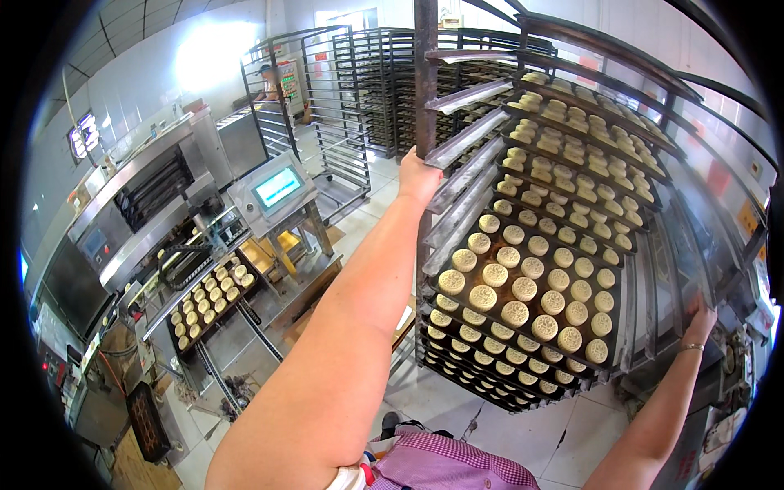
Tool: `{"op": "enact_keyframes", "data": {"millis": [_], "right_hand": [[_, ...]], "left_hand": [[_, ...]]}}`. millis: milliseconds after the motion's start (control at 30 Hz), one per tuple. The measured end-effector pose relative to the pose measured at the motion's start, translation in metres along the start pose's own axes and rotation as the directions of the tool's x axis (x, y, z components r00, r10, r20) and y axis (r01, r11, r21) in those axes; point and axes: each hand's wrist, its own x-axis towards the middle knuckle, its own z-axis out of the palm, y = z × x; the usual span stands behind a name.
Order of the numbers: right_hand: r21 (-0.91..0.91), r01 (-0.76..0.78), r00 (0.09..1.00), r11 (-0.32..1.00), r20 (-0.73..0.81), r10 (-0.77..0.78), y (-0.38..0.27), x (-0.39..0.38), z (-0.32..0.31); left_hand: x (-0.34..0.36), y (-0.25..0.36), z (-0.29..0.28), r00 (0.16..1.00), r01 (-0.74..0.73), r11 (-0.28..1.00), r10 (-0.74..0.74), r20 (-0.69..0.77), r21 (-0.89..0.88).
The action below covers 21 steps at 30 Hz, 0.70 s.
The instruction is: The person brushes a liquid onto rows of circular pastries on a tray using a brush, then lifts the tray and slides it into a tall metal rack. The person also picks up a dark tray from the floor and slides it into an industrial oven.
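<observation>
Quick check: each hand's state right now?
Left hand: closed on the dark, upright metal post of the tall metal tray rack.
Right hand: at the rack's right side; blurred, grip cannot be told.

Surrounding Equipment and Room Layout

A stainless-steel machine [151, 238] occupied the left side of the area. A control unit [278, 187] stood to its right, with a rectangular screen lit in pale cyan. Yellow parts [287, 242] were located beneath this unit. Two chain tracks [216, 380] extended toward the lower edge. A dark rectangular pan [147, 420] lay at the lower left, beside a brown board [135, 467]. At the rear, a tall frame [357, 106] with bare horizontal rungs stood ahead of several dark racks [394, 90]. A co-worker [270, 86] was positioned near a cabinet [287, 82] with coloured indicators. Pale tiles [518, 429] covered the floor
</observation>
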Motion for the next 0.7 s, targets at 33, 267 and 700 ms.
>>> {"op": "enact_keyframes", "data": {"millis": [33,267,700], "right_hand": [[0.001,-0.004,1.0,1.0,-0.002,0.004,0.001,0.0021,-0.002],[-0.018,-0.022,1.0,1.0,-0.018,0.022,0.0035,0.0036,-0.0039],[-0.05,0.021,1.0,0.999,-0.002,-0.021,0.0069,0.0042,-0.0069]], "left_hand": [[-0.0009,0.0005,0.0003,1.0,-0.001,1.0,0.001,0.002,0.002],[-0.0035,0.0043,0.001,1.0,0.02,0.999,-0.02,0.002,-0.051],[-0.0048,0.0065,0.0016,0.997,0.059,0.997,-0.061,-0.042,-0.043]]}}
